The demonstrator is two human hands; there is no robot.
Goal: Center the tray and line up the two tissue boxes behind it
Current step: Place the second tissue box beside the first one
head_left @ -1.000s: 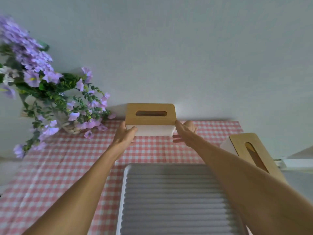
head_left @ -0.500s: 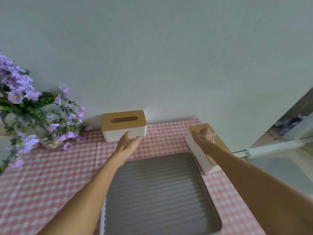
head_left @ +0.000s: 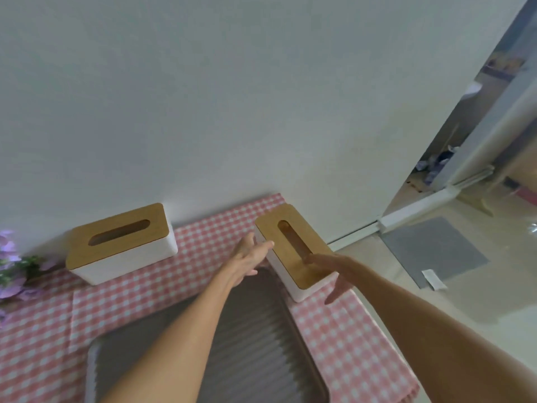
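Note:
Two white tissue boxes with wooden lids stand on the pink checked cloth. The left tissue box (head_left: pixel 122 245) lies lengthwise against the wall. The right tissue box (head_left: pixel 293 248) is turned end-on near the table's right edge, beside the far right corner of the grey ribbed tray (head_left: pixel 261 330). My left hand (head_left: pixel 250 257) presses its fingertips against that box's left side. My right hand (head_left: pixel 334 274) has its thumb on the lid and its fingers down the right side. The box is held between both hands.
A bunch of purple flowers (head_left: pixel 11 269) sits at the far left by the wall. The tablecloth (head_left: pixel 43 344) ends close to the right box, with the floor and a grey mat (head_left: pixel 436 251) below. The wall runs directly behind the boxes.
Both hands left the left tissue box against the wall and moved right. The left hand now touches the right box's side, and the right hand has slid down to its near right edge.

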